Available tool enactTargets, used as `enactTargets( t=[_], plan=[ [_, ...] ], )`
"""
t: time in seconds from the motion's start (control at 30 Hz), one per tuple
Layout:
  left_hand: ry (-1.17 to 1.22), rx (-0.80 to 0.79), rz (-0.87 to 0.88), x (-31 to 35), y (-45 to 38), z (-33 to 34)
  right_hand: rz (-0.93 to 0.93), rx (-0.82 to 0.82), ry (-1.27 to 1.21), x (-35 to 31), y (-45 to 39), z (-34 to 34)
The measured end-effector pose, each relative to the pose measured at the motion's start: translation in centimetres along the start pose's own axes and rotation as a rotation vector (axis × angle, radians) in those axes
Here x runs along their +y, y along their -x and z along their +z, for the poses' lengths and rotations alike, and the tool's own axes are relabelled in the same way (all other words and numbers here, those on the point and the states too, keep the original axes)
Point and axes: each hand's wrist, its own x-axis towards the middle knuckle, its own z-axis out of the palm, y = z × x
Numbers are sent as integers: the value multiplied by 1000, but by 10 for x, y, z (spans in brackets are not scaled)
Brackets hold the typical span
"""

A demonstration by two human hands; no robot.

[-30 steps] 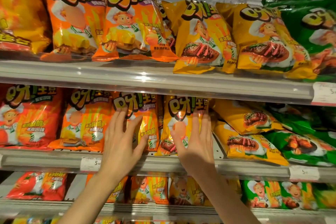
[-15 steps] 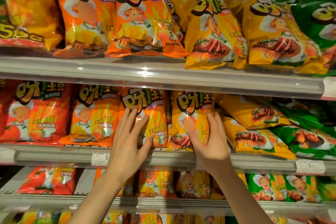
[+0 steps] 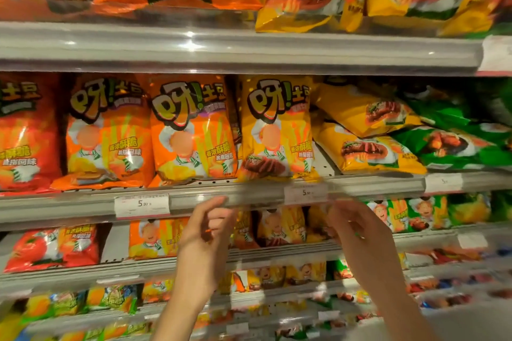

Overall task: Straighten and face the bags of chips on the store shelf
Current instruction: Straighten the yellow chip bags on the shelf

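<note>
Middle shelf (image 3: 83,209), viewed from slightly below, left to right. At the far left stands a red bag (image 3: 25,135), upright and facing front. Beside it stand two orange bags, the left orange bag (image 3: 106,133) and the right orange bag (image 3: 194,130), both upright, faces forward, their sides touching. Next comes an upright yellow bag (image 3: 275,127), just beside the right orange bag, its base at the shelf lip. To the right of it, two more yellow bags lie tilted on their sides, the upper tilted yellow bag (image 3: 368,111) resting on the lower tilted yellow bag (image 3: 365,149). Farthest right, green bags (image 3: 454,144) lie slumped in a loose pile.

A price label (image 3: 141,204) marked 5.90 sits on the shelf edge below the orange bags.

The left hand (image 3: 206,232) hangs below the shelf edge, fingers loosely curled, holding nothing. The right hand (image 3: 357,232) is raised at the same height, blurred, fingers relaxed and slightly bent, also holding nothing. Both hands are apart from the bags.

The shelf above carries orange and yellow bags, cut off by the frame; lower shelves hold further snack bags, blurred.
</note>
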Motion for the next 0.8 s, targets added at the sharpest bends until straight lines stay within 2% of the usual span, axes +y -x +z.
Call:
enactTargets(
  t=[0.17, 0.23, 0.37, 0.6, 0.73, 0.8],
  plan=[
    [63, 18, -3, 5, 5, 28, 41, 16, -75, 17, -12, -42],
    [21, 38, 11, 9, 3, 45, 33, 21, -85, 24, -24, -62],
    [24, 105, 94, 22, 2, 92, -26, -5, -68, 35, -54, -102],
    [0, 109, 162, 41, -3, 179, -153, -47, -58, 36, -96, -155],
    [-120, 168, 248, 68, -18, 202, -316, -41, 34, 21, -111, -168],
    [-250, 188, 340, 82, -32, 209, -453, 10, 168, 14, -118, -168]
  ],
)
